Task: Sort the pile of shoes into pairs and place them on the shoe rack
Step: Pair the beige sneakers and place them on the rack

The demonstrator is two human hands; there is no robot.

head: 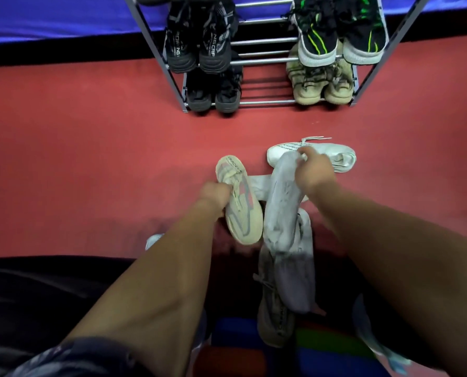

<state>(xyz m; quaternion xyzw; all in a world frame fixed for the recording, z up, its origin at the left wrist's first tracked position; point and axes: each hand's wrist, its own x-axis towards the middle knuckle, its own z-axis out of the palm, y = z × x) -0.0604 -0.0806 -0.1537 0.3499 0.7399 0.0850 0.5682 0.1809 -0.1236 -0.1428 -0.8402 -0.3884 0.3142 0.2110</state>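
Observation:
My left hand (214,195) grips a cream knit sneaker with a pinkish stripe (240,202), lifted above the red floor. My right hand (312,172) holds a pale grey sneaker (280,210) by its upper end, toe hanging down. Under them lie a white sneaker with printed text (338,156), another pale grey shoe (299,278) and a beige-grey knit shoe (274,319). The metal shoe rack (265,60) stands ahead, holding black pairs (199,47) on the left, a black-and-green pair (341,36) and a dirty beige pair (322,85) on the right.
The rack's middle section between the pairs has bare bars. A blue cloth (63,17) runs along the back. Light blue shoes (373,338) peek out at the lower right and near my left forearm. Coloured mat tiles (325,346) lie at the bottom.

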